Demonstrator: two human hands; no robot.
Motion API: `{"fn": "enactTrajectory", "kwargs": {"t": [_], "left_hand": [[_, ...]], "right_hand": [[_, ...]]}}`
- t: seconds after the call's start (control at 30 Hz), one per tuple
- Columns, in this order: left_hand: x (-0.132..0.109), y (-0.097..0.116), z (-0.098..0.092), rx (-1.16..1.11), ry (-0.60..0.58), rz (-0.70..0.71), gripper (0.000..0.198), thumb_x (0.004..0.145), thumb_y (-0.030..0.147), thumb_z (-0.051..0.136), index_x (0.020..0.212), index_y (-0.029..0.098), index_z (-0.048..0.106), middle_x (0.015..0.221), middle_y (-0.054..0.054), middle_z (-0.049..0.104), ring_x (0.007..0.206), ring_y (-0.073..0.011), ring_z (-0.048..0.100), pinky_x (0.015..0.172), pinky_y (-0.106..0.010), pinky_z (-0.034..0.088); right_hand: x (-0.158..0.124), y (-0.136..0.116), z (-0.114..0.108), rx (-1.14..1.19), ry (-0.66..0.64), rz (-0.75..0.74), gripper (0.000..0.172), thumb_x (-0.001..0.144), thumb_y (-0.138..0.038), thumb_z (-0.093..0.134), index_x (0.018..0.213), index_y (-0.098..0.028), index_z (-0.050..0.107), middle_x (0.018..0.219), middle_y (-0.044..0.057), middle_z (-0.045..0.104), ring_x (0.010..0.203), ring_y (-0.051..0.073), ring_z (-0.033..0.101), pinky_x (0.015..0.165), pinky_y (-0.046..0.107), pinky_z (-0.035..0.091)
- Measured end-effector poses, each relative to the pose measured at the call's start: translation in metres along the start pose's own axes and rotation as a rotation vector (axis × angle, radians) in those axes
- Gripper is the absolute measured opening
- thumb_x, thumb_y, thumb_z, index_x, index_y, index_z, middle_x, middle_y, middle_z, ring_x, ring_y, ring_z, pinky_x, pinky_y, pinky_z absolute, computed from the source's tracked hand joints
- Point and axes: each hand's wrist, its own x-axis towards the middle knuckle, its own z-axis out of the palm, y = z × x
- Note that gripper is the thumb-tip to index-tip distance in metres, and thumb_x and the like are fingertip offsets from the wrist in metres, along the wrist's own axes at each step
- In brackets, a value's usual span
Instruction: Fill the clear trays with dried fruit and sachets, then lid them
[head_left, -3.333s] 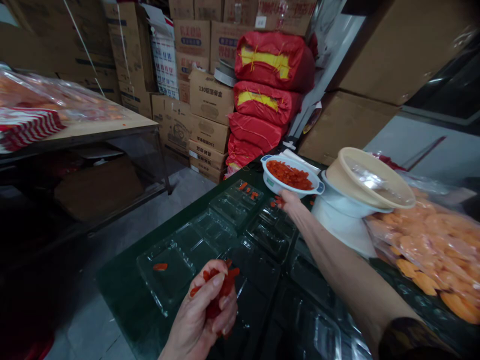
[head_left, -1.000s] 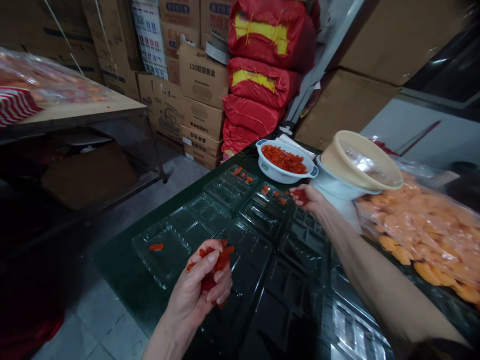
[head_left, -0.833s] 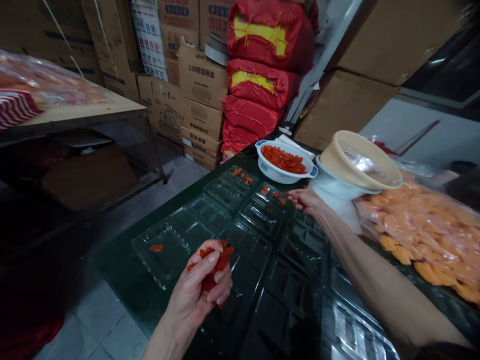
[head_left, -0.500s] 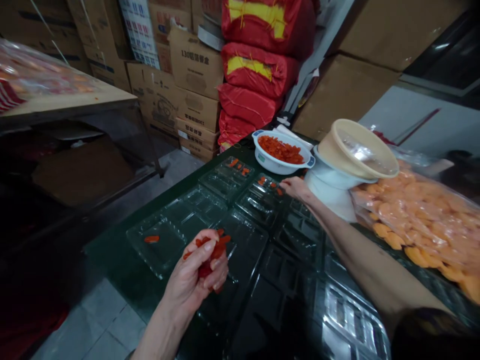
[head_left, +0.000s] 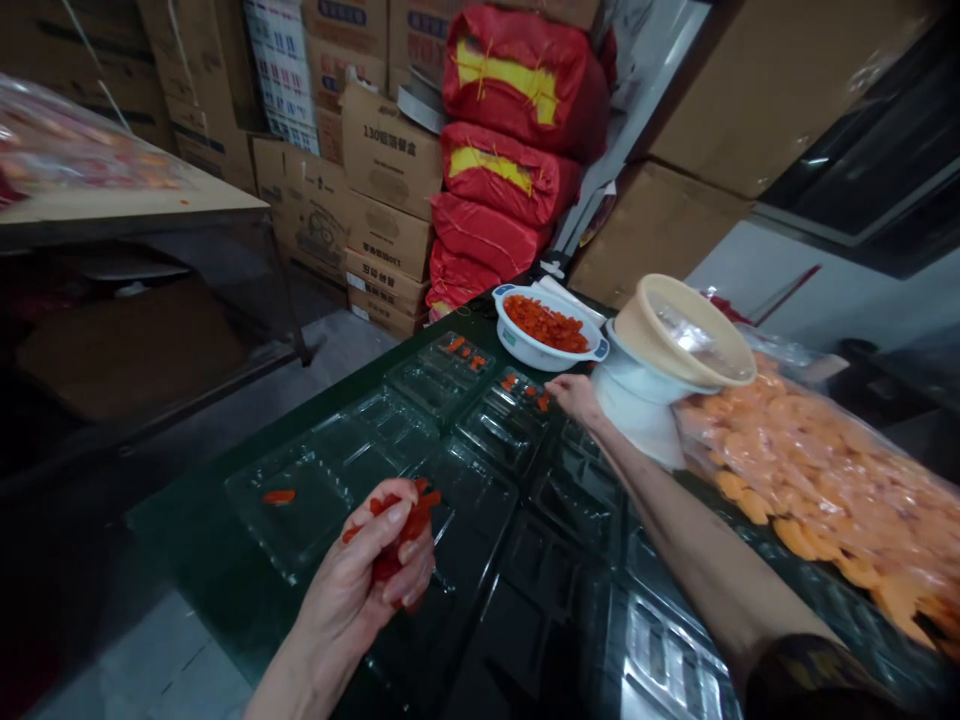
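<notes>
My left hand (head_left: 360,570) is closed around a handful of orange-red slices (head_left: 421,510), held over the clear plastic trays. My right hand (head_left: 576,397) reaches far out, its fingers pinched together at the end of a clear tray (head_left: 501,432) with a few orange-red pieces (head_left: 530,391) in its far compartments. Whatever those fingertips grip is too small to make out. Another clear tray (head_left: 420,385) to its left holds several pieces at its far end. A single slice (head_left: 279,497) lies in the nearest left tray (head_left: 300,545).
Beyond the trays stands a white basin (head_left: 525,350) of orange-red slices. Beside my right forearm are stacked white and cream tubs (head_left: 646,335) and a clear bag of orange rounds (head_left: 817,450). Cartons (head_left: 390,150) and red sacks (head_left: 517,90) are piled behind; a wooden table (head_left: 202,205) stands left.
The view has shifted slightly, so the table and trays sit a little further left and lower. My left hand still holds its slices; my right hand stays at the same tray.
</notes>
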Motion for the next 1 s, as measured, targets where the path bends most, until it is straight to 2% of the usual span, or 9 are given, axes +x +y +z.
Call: {"fn": "enactTrajectory", "kwargs": {"t": [0.13, 0.33, 0.43, 0.5, 0.6, 0.73, 0.83, 0.9, 1.0], "left_hand": [[0.000, 0.000, 0.002, -0.022, -0.013, -0.001, 0.007, 0.084, 0.028, 0.052, 0.083, 0.021, 0.052, 0.053, 0.005, 0.042, 0.033, -0.0029, 0.030, 0.037, -0.017, 0.030], [0.000, -0.003, 0.001, -0.033, -0.043, -0.002, 0.009, 0.083, 0.029, 0.053, 0.085, 0.021, 0.049, 0.054, 0.006, 0.044, 0.033, -0.0027, 0.030, 0.036, -0.017, 0.028], [0.001, -0.003, 0.001, -0.019, -0.054, 0.010, 0.010, 0.082, 0.028, 0.054, 0.083, 0.020, 0.048, 0.052, 0.006, 0.043, 0.033, -0.0036, 0.032, 0.036, -0.017, 0.027], [-0.002, -0.002, 0.003, -0.001, -0.046, 0.040, 0.011, 0.081, 0.028, 0.055, 0.083, 0.020, 0.048, 0.052, 0.005, 0.043, 0.033, -0.0040, 0.033, 0.035, -0.017, 0.025], [-0.014, 0.000, 0.007, -0.004, -0.051, 0.065, 0.012, 0.081, 0.029, 0.056, 0.082, 0.019, 0.050, 0.052, 0.005, 0.045, 0.033, -0.0036, 0.033, 0.034, -0.017, 0.025], [-0.042, 0.004, 0.007, 0.001, -0.112, 0.085, 0.017, 0.077, 0.031, 0.061, 0.078, 0.017, 0.053, 0.052, 0.003, 0.049, 0.032, -0.0030, 0.033, 0.032, -0.016, 0.024], [-0.061, 0.005, -0.001, -0.003, -0.072, 0.084, 0.019, 0.075, 0.033, 0.064, 0.077, 0.016, 0.054, 0.052, 0.003, 0.049, 0.033, -0.0029, 0.034, 0.031, -0.015, 0.022], [-0.071, 0.007, -0.007, -0.001, -0.017, 0.087, 0.017, 0.077, 0.032, 0.063, 0.077, 0.017, 0.054, 0.052, 0.003, 0.048, 0.033, -0.0023, 0.032, 0.032, -0.015, 0.023], [-0.080, 0.009, -0.017, 0.004, 0.033, 0.101, 0.014, 0.078, 0.030, 0.061, 0.077, 0.017, 0.054, 0.052, 0.004, 0.047, 0.034, -0.0020, 0.032, 0.034, -0.016, 0.023]], "right_hand": [[-0.003, -0.006, -0.006, -0.045, -0.011, 0.001, 0.021, 0.080, -0.022, 0.048, 0.072, -0.017, 0.067, 0.070, 0.004, 0.066, 0.062, 0.014, 0.056, 0.054, 0.021, 0.036], [-0.018, -0.021, -0.008, -0.117, -0.111, -0.136, 0.015, 0.072, -0.015, 0.057, 0.059, -0.020, 0.062, 0.061, 0.000, 0.061, 0.060, 0.014, 0.055, 0.056, 0.021, 0.035], [-0.027, -0.029, -0.010, -0.149, -0.091, -0.155, 0.013, 0.072, -0.014, 0.058, 0.060, -0.019, 0.060, 0.060, 0.003, 0.058, 0.060, 0.016, 0.055, 0.058, 0.025, 0.035], [-0.031, -0.041, -0.012, -0.151, -0.051, -0.151, 0.008, 0.075, -0.016, 0.056, 0.068, -0.017, 0.059, 0.062, 0.006, 0.058, 0.062, 0.018, 0.055, 0.059, 0.027, 0.036], [-0.035, -0.074, -0.013, -0.088, -0.045, -0.191, 0.006, 0.079, -0.019, 0.053, 0.077, -0.017, 0.058, 0.066, 0.006, 0.060, 0.064, 0.018, 0.055, 0.060, 0.027, 0.038], [-0.049, -0.143, -0.002, 0.093, -0.216, -0.363, 0.010, 0.078, -0.026, 0.056, 0.076, -0.019, 0.063, 0.070, 0.000, 0.064, 0.065, 0.014, 0.056, 0.060, 0.021, 0.041], [-0.066, -0.192, 0.017, 0.239, -0.330, -0.476, 0.009, 0.075, -0.023, 0.059, 0.075, -0.020, 0.067, 0.074, -0.001, 0.066, 0.069, 0.014, 0.057, 0.064, 0.021, 0.041], [-0.075, -0.215, 0.031, 0.293, -0.363, -0.489, 0.007, 0.071, -0.021, 0.061, 0.071, -0.020, 0.067, 0.070, 0.000, 0.065, 0.068, 0.014, 0.056, 0.063, 0.021, 0.040], [-0.077, -0.234, 0.048, 0.299, -0.391, -0.402, 0.006, 0.068, -0.023, 0.063, 0.064, -0.018, 0.065, 0.058, -0.002, 0.058, 0.059, 0.012, 0.052, 0.054, 0.020, 0.037]]}}
